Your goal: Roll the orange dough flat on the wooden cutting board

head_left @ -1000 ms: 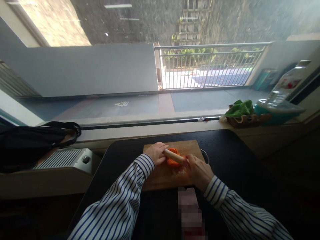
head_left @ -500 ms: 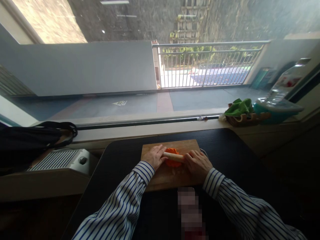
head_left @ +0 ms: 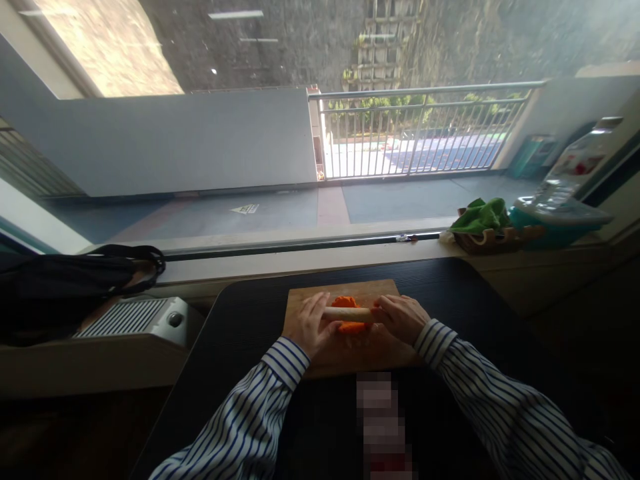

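Note:
A pale wooden rolling pin (head_left: 347,314) lies across a flattened orange mass (head_left: 350,327) that looks like dough or clay. Under both is a wooden board (head_left: 320,360). My left hand (head_left: 311,327) grips the pin's left end, its fingers pointing away from me. The right end is held by my right hand (head_left: 401,317), with the fingers curled over it. Part of the orange mass shows beyond the pin and part on the near side; the pin's ends are hidden by my hands.
The board rests on a black table (head_left: 240,320). Behind it runs a window sill (head_left: 300,263) with a green cloth (head_left: 481,217), a plastic bottle (head_left: 575,163) and a teal container (head_left: 545,223). A black bag (head_left: 65,287) and a white slatted unit (head_left: 145,320) are at left.
The rolling pin has turned from slanted to nearly level across the orange mass. My right hand has shifted slightly away from me, and my left slightly nearer. The view has shifted a little.

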### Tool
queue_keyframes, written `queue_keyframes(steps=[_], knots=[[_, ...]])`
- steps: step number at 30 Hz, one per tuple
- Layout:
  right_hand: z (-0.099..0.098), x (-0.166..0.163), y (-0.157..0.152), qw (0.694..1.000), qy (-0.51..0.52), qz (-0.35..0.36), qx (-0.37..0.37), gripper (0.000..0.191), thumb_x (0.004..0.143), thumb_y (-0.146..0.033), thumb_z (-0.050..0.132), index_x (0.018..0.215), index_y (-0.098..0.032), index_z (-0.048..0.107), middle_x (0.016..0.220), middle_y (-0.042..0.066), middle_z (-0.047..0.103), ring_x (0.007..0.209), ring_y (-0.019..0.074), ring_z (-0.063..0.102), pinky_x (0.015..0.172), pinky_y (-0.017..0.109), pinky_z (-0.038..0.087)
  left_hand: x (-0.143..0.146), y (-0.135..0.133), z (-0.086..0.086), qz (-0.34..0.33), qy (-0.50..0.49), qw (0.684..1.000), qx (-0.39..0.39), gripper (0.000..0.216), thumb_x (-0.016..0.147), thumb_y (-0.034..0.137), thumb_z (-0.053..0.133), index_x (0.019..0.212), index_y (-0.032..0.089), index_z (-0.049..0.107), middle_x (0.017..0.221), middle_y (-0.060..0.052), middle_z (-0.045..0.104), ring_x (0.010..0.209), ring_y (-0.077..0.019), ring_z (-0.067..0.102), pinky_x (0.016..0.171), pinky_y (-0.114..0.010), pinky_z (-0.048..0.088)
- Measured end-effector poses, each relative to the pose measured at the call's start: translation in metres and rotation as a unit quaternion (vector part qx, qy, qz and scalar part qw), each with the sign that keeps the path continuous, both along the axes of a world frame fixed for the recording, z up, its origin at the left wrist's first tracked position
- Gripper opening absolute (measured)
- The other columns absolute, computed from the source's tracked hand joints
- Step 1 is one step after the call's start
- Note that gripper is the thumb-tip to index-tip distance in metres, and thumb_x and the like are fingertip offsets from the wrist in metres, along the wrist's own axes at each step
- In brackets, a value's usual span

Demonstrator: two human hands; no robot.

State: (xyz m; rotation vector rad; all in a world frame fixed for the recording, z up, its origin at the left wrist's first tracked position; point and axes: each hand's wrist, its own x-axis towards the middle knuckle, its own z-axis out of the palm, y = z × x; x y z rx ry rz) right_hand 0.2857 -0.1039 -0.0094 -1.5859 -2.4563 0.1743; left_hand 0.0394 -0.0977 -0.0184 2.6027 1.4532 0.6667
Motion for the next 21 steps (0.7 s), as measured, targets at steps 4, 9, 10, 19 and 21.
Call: queue_keyframes(steps=[4,9,10,19,21], knots=[[-0.001,0.007,-0.005,0.993,0.067,-0.084,-0.044,0.040,0.092,-0.045,0.021,0.088,-0.023,0.054,0.080,0.001,0.061,0.067,0.0142,0.056,0.058,0.024,0.031,-0.002,-0.003,0.000,0.087,-0.099,0.991,0.022,0.070,0.080,0.051,0.046,0.134,0.011,0.025,0.133,-0.018,0.041,0.123,-0.0274,0.038,0.096,-0.045,0.038],[-0.005,0.017,-0.016,0.967,0.191,-0.143,-0.093,0.039,0.088,-0.053,0.027,0.092,-0.023,0.052,0.071,0.000,0.060,0.065,0.0168,0.057,0.056,0.025,0.035,0.019,-0.007,-0.007,0.099,-0.060,0.990,-0.077,0.079,0.075,0.060,0.047,0.131,0.007,0.029,0.133,-0.021,0.040,0.124,-0.0300,0.037,0.099,-0.046,0.034],[-0.006,0.018,-0.018,0.963,0.199,-0.153,-0.092,0.039,0.087,-0.054,0.029,0.092,-0.023,0.052,0.069,-0.001,0.059,0.064,0.0171,0.057,0.056,0.025,0.035,0.026,-0.007,-0.008,0.101,-0.048,0.990,-0.092,0.082,0.074,0.062,0.047,0.131,0.006,0.031,0.133,-0.022,0.040,0.124,-0.0312,0.036,0.100,-0.047,0.033],[-0.009,0.016,-0.029,0.968,0.182,-0.160,-0.070,0.034,0.089,-0.048,0.029,0.088,-0.024,0.053,0.073,-0.001,0.059,0.067,0.0156,0.057,0.056,0.024,0.036,0.075,-0.004,-0.021,0.123,0.035,0.985,-0.119,0.083,0.076,0.062,0.040,0.130,0.000,0.030,0.136,-0.026,0.032,0.128,-0.0377,0.025,0.103,-0.049,0.025],[-0.009,0.016,-0.030,0.970,0.176,-0.153,-0.073,0.034,0.089,-0.048,0.029,0.091,-0.024,0.054,0.076,-0.001,0.060,0.068,0.0159,0.058,0.057,0.025,0.036,0.073,-0.002,-0.026,0.109,0.039,0.986,-0.120,0.080,0.077,0.059,0.042,0.132,0.003,0.028,0.138,-0.024,0.031,0.129,-0.0382,0.023,0.102,-0.051,0.026]])
